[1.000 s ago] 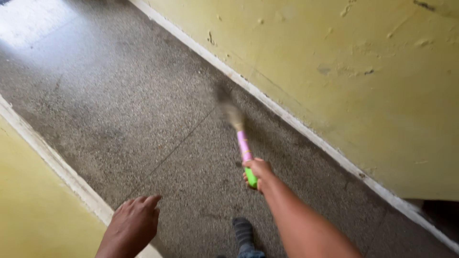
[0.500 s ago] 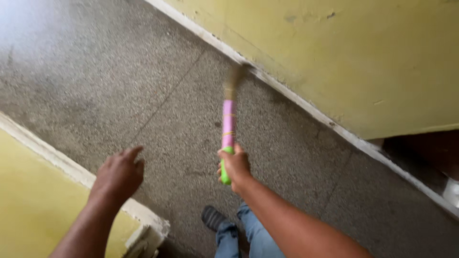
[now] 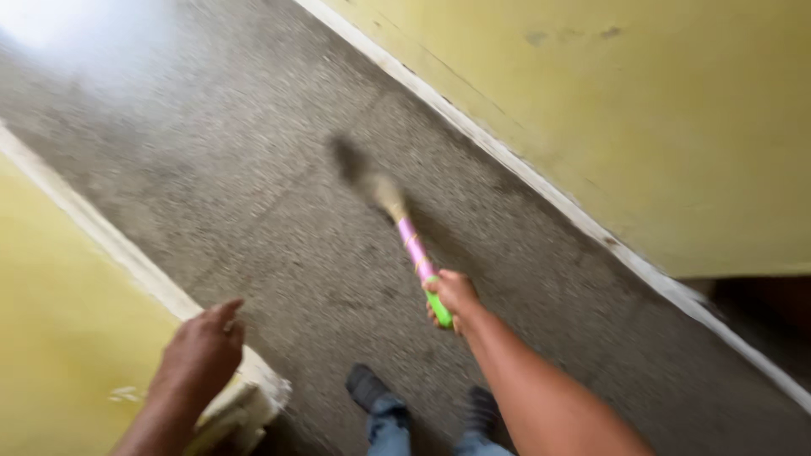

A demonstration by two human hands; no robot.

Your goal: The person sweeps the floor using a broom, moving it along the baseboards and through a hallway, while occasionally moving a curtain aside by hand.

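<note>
My right hand grips the green end of a short broom with a pink and green handle. Its straw bristles are blurred and point away to the upper left, low over the speckled grey floor. My left hand is empty, fingers loosely curled, resting by the chipped corner of the yellow wall at the lower left. My two feet in dark socks and blue jeans show at the bottom.
A yellow wall with a white baseboard runs along the right. A dark opening lies at the lower right. The corridor floor stretches toward bright light at the upper left.
The broom swung from near the right baseboard to the left across the floor. My left hand dropped onto the wall corner. The view shifted slightly forward.
</note>
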